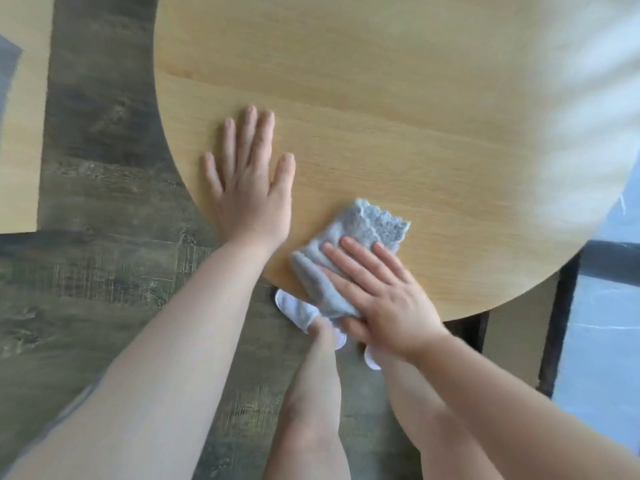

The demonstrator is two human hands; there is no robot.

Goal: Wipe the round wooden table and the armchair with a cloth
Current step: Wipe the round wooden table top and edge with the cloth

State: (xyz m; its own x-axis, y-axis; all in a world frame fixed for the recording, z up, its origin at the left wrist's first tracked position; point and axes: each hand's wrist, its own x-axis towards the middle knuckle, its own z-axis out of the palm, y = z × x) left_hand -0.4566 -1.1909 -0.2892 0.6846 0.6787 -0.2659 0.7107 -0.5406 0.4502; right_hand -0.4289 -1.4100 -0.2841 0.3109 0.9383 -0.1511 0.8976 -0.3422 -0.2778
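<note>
The round wooden table [398,109] fills the upper middle of the head view, light oak in colour. My left hand [251,178] lies flat on it near its left edge, fingers straight and spread. A grey cloth [356,230] sits at the table's near edge, folded, with part of it hanging over the rim. My right hand [377,292] presses flat on the cloth, fingers straight, thumb below the rim. No armchair is in view.
Dark wood-plank floor [104,271] lies left of and below the table. My legs and white slippers [298,310] stand under the near edge. A dark frame [561,327] and pale marble-like floor are at the right. Glare washes out the table's far right.
</note>
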